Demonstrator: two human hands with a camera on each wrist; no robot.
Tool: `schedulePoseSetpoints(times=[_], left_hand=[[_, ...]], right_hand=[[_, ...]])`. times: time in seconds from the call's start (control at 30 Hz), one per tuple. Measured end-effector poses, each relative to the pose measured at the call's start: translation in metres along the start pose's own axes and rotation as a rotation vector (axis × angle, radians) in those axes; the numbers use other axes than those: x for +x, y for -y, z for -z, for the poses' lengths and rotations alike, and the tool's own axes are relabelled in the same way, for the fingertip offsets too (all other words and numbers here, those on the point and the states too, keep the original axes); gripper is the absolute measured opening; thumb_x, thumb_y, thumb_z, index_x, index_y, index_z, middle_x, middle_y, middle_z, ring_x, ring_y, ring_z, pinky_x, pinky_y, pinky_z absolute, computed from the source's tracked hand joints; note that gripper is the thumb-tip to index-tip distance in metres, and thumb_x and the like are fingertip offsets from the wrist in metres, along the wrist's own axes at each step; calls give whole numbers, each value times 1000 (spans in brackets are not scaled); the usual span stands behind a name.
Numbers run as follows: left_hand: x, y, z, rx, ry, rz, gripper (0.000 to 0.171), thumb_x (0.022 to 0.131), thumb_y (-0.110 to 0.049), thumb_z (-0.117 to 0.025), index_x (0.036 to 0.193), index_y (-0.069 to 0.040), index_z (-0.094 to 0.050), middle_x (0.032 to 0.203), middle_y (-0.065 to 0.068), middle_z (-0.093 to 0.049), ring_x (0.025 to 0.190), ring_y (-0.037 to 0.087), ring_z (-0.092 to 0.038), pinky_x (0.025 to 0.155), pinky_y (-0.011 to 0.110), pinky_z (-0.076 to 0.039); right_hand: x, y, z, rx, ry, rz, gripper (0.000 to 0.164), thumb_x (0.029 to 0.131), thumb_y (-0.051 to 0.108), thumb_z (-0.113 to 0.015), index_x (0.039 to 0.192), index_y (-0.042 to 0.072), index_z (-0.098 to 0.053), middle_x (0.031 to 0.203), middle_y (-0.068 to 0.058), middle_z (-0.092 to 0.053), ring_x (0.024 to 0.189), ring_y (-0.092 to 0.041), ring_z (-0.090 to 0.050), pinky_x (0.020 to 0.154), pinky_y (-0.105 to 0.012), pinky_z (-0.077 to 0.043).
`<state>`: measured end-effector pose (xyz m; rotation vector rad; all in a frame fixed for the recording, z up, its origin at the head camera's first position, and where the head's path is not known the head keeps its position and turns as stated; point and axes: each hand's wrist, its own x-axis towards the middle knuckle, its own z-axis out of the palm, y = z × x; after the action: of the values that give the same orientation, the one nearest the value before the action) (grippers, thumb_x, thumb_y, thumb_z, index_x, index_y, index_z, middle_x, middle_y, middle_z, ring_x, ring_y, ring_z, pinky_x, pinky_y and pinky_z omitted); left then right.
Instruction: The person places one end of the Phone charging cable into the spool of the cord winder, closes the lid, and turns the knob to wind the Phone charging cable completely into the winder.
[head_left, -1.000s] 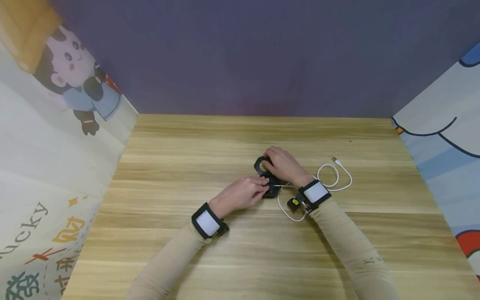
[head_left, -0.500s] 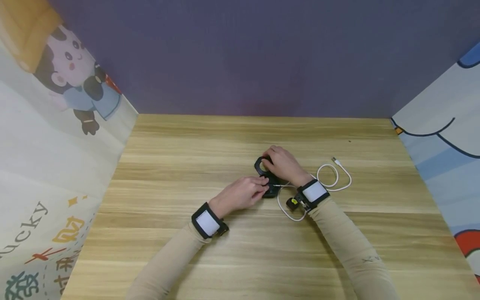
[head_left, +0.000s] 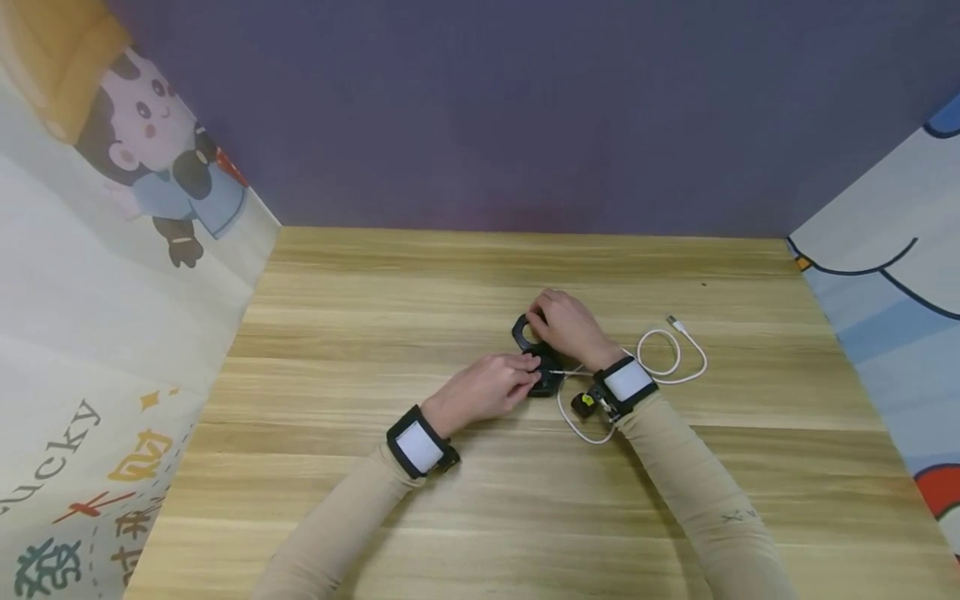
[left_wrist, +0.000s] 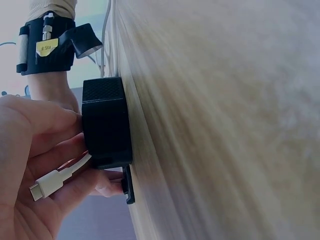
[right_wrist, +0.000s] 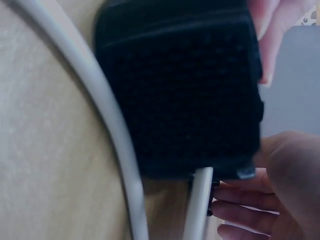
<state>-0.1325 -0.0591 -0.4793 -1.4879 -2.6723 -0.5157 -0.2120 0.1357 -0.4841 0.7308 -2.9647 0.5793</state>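
Note:
A black device (head_left: 542, 383) lies on the table, with a flat ring (head_left: 519, 335) at its far end. My left hand (head_left: 480, 390) pinches a white USB cable (head_left: 570, 372) over the device, its thumb and fingers against the black body. In the left wrist view the cable's small plug (left_wrist: 49, 185) sticks out between the left fingers, toward the palm. My right hand (head_left: 572, 327) grips the ring with curled fingers. The right wrist view shows the device's textured end face (right_wrist: 190, 100) close up, with the cable running past it.
Beyond the right wrist the cable curls in a loop and ends in a USB-A plug (head_left: 672, 320). Another loop (head_left: 588, 440) lies near the right wrist camera (head_left: 585, 406). A dark wall (head_left: 525, 125) borders the wooden table (head_left: 360, 292) at the back; printed cloths hang at both sides.

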Motion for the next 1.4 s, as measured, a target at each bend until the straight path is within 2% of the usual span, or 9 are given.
schedulePoseSetpoints(times=[0.4, 0.6, 0.83, 1.0, 1.23, 1.4], left_hand=[[1, -2, 0, -10, -26, -21, 22, 102, -10, -64, 117, -2, -77, 129, 15, -70, 124, 23, -66, 107, 30, -50], [1, -1, 0, -6, -15, -20, 22, 102, -10, -63, 118, -2, -76, 130, 15, -70, 125, 23, -65, 109, 31, -49], [1, 0, -2, 3, -24, -17, 22, 102, -11, -63, 117, -3, -76, 130, 14, -70, 125, 24, -66, 109, 31, -48], [1, 0, -3, -2, -45, -28, 21, 101, -10, -64, 116, -2, -77, 129, 15, -70, 124, 24, -67, 108, 31, -50], [1, 0, -4, -18, -74, -34, 20, 100, -10, -65, 114, -2, -78, 126, 15, -71, 121, 24, -68, 106, 32, -51], [0, 0, -3, -44, -62, -13, 21, 101, -10, -64, 115, -2, -77, 128, 15, -70, 122, 25, -68, 106, 33, -51]], right_hand=[[-2, -1, 6, 62, -18, -18, 23, 104, 18, -61, 108, -2, -73, 107, -16, -72, 97, -30, -68, 85, -44, -58], [-3, -1, 10, 108, -65, -7, 21, 104, 16, -62, 109, -2, -72, 107, -17, -71, 96, -30, -68, 84, -43, -58], [-5, 1, 15, 103, -98, -3, 25, 105, 17, -61, 117, -2, -71, 110, -17, -70, 95, -29, -67, 81, -43, -58], [-8, 2, 20, 98, -108, 21, 26, 105, 16, -62, 120, -2, -72, 112, -17, -69, 98, -30, -66, 84, -44, -57], [-14, 7, 26, 92, -123, 63, 21, 104, 14, -63, 116, 0, -74, 111, -16, -68, 102, -31, -64, 89, -45, -56], [-18, 10, 29, 89, -152, 98, 19, 103, 13, -65, 112, -1, -74, 108, -16, -68, 100, -30, -64, 88, -44, -56]])
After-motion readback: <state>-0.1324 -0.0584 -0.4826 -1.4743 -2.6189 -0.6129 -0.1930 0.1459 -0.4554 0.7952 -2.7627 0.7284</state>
